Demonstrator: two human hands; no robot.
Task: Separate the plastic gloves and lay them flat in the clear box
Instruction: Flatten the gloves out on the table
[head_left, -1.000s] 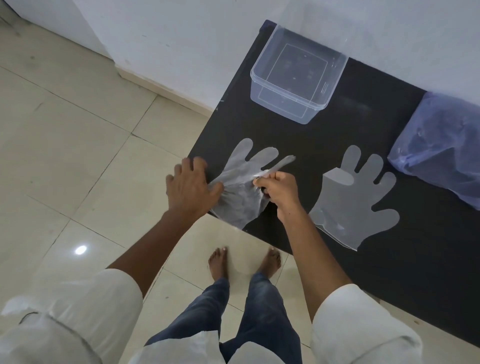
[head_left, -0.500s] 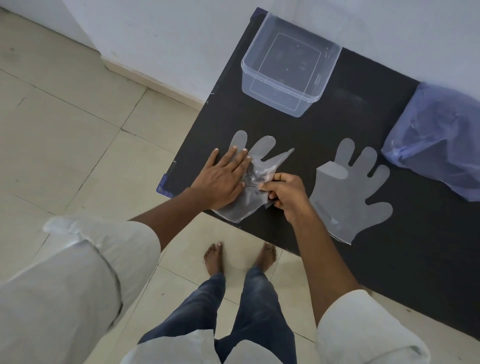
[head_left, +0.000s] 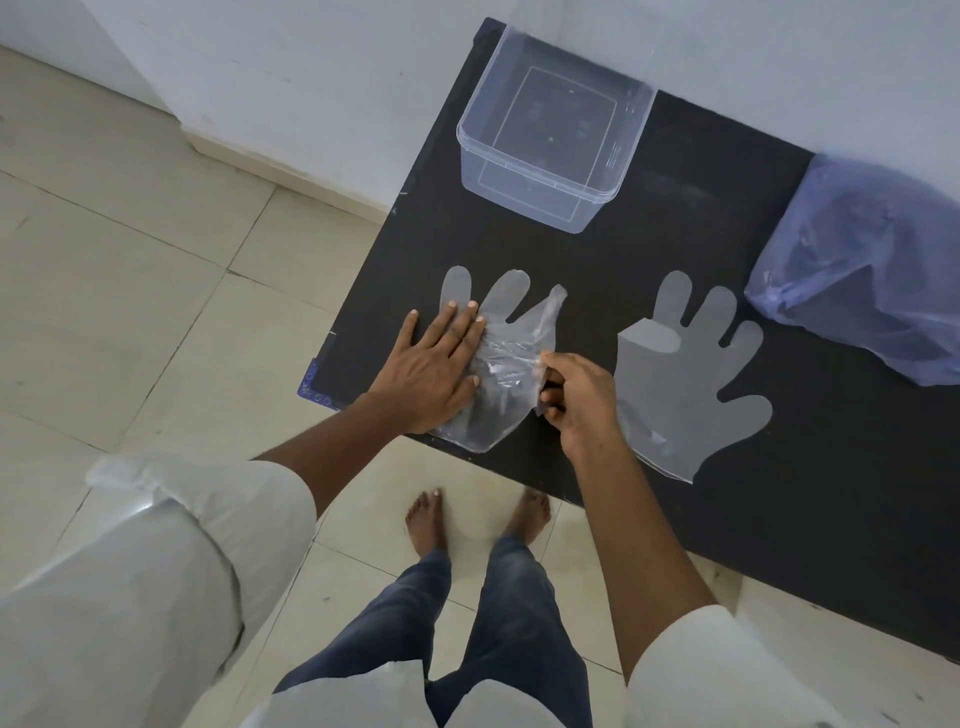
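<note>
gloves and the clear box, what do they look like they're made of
Gloves: thin translucent plastic film, likely polyethylene; the dark table shows through, and the crumpled glove creases shinily. Clear box: rigid transparent plastic, glossy, with a moulded rim.

White rolled sleeves, blue jeans (feet bare).
</note>
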